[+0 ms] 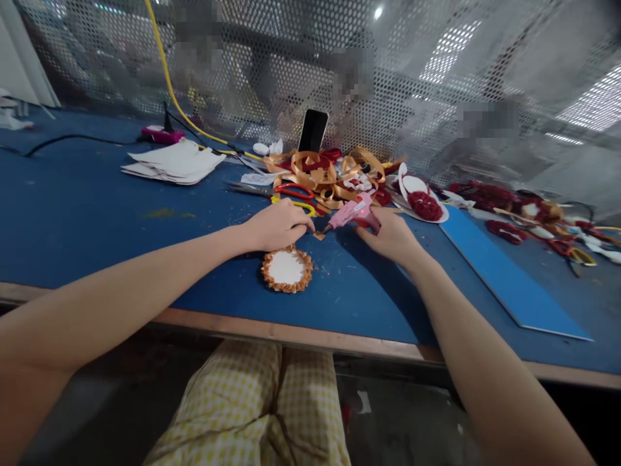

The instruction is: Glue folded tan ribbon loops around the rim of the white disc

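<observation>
My right hand (pixel 391 234) is wrapped round the handle of a pink glue gun (pixel 350 212), whose dark nozzle points left and down. Just beyond the nozzle lies a small tan scrap of ribbon (pixel 319 236). My left hand (pixel 281 225) is closed beside that scrap, fingertips together; what they hold, if anything, is hidden. Below it on the table sits a round rosette with a ruffled golden-brown ribbon edge and a white centre (pixel 287 267). Partly behind my left hand lie red-handled scissors (pixel 294 189) and a yellow handle loop (pixel 303 206).
Orange and dark red ribbons (pixel 334 173) are heaped at the back around a phone (pixel 313 131) standing upright. White sheets (pixel 174 162) are stacked at left. A blue board (pixel 509 278) and more dark red rosettes (pixel 506 232) lie right. A perforated metal screen (pixel 272 71) rises behind.
</observation>
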`<state>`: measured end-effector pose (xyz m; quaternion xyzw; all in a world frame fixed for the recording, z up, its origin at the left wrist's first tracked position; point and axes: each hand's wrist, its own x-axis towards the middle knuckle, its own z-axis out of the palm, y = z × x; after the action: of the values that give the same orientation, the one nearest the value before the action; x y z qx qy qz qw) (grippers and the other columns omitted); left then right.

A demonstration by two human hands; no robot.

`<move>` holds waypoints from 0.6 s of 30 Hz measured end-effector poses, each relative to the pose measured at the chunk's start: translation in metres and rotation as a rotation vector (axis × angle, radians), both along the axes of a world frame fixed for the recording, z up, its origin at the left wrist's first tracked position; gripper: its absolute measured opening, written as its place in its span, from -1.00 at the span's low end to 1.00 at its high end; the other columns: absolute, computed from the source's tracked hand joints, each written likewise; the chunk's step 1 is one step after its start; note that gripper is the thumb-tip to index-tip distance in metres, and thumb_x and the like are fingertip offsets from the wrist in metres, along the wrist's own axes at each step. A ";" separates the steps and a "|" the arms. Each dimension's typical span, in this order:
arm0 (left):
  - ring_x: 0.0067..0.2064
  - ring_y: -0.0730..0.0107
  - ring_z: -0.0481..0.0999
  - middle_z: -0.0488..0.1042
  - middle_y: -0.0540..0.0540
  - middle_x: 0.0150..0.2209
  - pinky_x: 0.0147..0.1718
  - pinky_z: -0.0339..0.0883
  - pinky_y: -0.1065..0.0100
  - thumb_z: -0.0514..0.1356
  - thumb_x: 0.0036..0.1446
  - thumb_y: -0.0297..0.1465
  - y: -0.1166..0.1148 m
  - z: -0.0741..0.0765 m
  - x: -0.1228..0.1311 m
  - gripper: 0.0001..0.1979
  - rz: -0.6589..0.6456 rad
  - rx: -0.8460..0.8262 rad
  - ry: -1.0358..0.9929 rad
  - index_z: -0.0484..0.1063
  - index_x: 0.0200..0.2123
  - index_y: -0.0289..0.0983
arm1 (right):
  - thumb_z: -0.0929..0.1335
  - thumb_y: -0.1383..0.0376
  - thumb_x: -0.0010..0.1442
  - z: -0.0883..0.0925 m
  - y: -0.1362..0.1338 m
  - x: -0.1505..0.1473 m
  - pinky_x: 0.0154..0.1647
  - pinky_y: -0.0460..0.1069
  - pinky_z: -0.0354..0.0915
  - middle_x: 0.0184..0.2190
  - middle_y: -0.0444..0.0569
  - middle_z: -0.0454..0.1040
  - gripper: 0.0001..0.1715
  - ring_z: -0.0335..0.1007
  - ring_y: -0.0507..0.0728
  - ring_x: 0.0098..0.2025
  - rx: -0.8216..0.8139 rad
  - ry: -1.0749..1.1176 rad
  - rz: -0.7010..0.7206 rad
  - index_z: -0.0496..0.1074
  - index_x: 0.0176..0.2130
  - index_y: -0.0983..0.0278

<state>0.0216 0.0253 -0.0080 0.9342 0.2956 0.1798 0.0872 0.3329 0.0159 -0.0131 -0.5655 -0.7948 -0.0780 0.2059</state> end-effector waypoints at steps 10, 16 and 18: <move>0.18 0.15 0.44 0.61 -0.15 0.10 0.23 0.13 0.11 -0.09 0.37 -0.38 0.004 -0.006 0.003 -0.49 -0.031 -0.087 0.012 0.66 0.04 -0.21 | 0.36 0.09 0.20 -0.003 0.002 -0.002 -0.21 0.11 0.27 -0.22 0.18 0.57 -0.74 0.43 0.29 -0.23 -0.029 -0.062 -0.053 0.39 -0.23 0.22; 0.16 0.03 0.38 0.56 -0.18 0.15 0.21 0.17 0.06 -0.07 0.37 -0.34 -0.003 -0.002 0.001 -0.49 0.027 -0.106 0.025 0.67 0.07 -0.18 | 0.34 0.10 0.20 -0.002 0.001 -0.003 -0.23 0.11 0.24 -0.23 0.17 0.56 -0.76 0.42 0.30 -0.24 -0.034 -0.048 -0.059 0.39 -0.23 0.22; 0.11 0.03 0.39 0.57 -0.18 0.13 0.19 0.18 0.07 -0.07 0.38 -0.34 -0.005 0.001 0.000 -0.48 0.030 -0.091 0.033 0.67 0.08 -0.17 | 0.34 0.12 0.19 -0.001 0.000 -0.003 -0.23 0.11 0.25 -0.23 0.16 0.56 -0.77 0.42 0.29 -0.24 -0.038 -0.047 -0.059 0.38 -0.23 0.22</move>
<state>0.0219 0.0200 -0.0074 0.9276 0.3188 0.1519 0.1219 0.3302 0.0163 -0.0140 -0.5905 -0.7838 -0.0821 0.1738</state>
